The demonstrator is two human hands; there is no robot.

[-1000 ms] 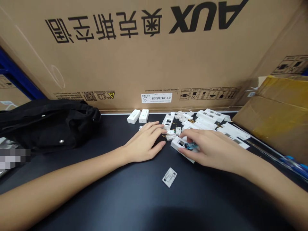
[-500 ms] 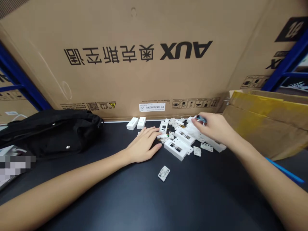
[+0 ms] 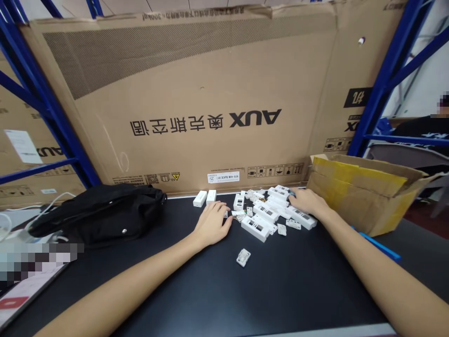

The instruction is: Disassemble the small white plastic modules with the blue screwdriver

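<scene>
My left hand (image 3: 212,225) lies palm down on the black table (image 3: 196,290), fingers spread, with nothing visible in it. Its fingertips are beside small white plastic pieces (image 3: 238,214) at the left of a heap. My right hand (image 3: 309,203) is at the heap's right side, fingers closed on a small blue part (image 3: 292,192) that is mostly hidden. Below it are white plastic housings (image 3: 300,217) with rectangular openings; more such housings (image 3: 255,228) lie left of it. One flat white piece (image 3: 243,257) rests alone nearer me.
Two white boxy pieces (image 3: 200,199) stand behind my left hand. A black bag (image 3: 112,215) lies at left, an open cardboard box (image 3: 358,196) at right with a blue strip (image 3: 379,245) beside it. A large carton (image 3: 196,154) walls the back. A person (image 3: 424,128) is at far right.
The view has tilted up and drawn back. My right hand has lowered toward the heap with the blue part still at its fingers. My left hand has stayed about where it was.
</scene>
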